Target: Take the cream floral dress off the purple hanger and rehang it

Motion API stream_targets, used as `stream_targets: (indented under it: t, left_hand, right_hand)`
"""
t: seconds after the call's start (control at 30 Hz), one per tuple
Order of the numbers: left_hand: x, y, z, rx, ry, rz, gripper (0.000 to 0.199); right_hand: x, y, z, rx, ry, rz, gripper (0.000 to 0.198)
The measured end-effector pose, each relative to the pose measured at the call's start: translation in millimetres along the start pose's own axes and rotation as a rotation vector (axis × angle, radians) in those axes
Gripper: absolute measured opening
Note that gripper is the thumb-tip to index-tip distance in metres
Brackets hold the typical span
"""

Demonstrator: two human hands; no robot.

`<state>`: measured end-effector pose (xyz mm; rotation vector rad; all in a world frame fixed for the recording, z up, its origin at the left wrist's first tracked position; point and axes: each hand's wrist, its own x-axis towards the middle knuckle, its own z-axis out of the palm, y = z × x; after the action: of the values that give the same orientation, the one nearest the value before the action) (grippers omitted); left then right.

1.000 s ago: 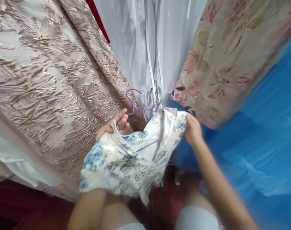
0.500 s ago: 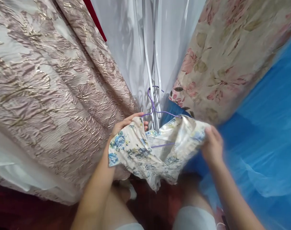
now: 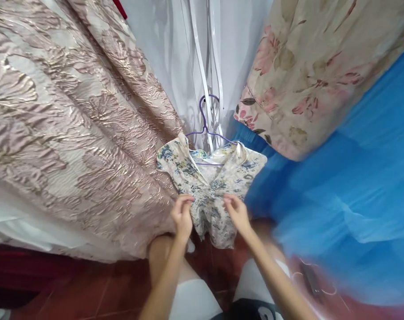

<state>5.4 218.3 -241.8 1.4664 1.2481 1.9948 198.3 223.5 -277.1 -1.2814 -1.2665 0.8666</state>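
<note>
A pink textured fabric with a metallic sheen point(image 3: 89, 111) fills the left side, and a blue sheer cloth point(image 3: 355, 191) spreads down the right. Between them, a beige cloth with pink flowers point(image 3: 305, 84) hangs at upper right, beside a white drape point(image 3: 155, 35) at top centre. Below lies a red tiled floor point(image 3: 89, 289). The pale garment with blue flowers point(image 3: 210, 189) is at the centre, upright, its lower edge above the floor and its V-neck facing the wearer of the camera. Long white straps point(image 3: 201, 73) run down behind it, crossing the hook of a purple hanger point(image 3: 204, 129), whose arms go into the garment's shoulders. The left hand point(image 3: 183, 215) and right hand point(image 3: 237, 211) are at either side of its middle, fingers bent; whether each grip pinches cloth or is merely against it, I cannot tell. A small dark object point(image 3: 310, 279) lies at lower right, near a pale cord point(image 3: 329, 293).
</note>
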Motion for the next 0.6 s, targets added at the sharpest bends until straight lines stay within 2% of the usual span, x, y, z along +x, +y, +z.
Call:
stream_targets:
  t: [0.07,0.2,0.3,0.43,0.6]
  left_hand:
    - [-21,-9,17,-0.037,-0.109,-0.157,0.011]
    - [-38,-22,36,-0.085,-0.107,-0.293,0.014]
    - [-45,-27,37,-0.105,-0.11,-0.314,0.016]
    - [-48,-37,33,-0.041,-0.103,-0.302,0.016]
    - [-26,-65,40,0.157,-0.128,-0.242,0.023]
  right_hand:
    - [14,6,21,-0.064,-0.068,0.036,0.044]
    - [44,7,51,-0.182,-0.027,0.055,0.035]
    - [55,6,67,-0.232,0.021,0.083,0.031]
    - [54,9,81,-0.185,0.081,0.118,0.042]
    - [41,15,79,-0.022,0.09,0.15,0.056]
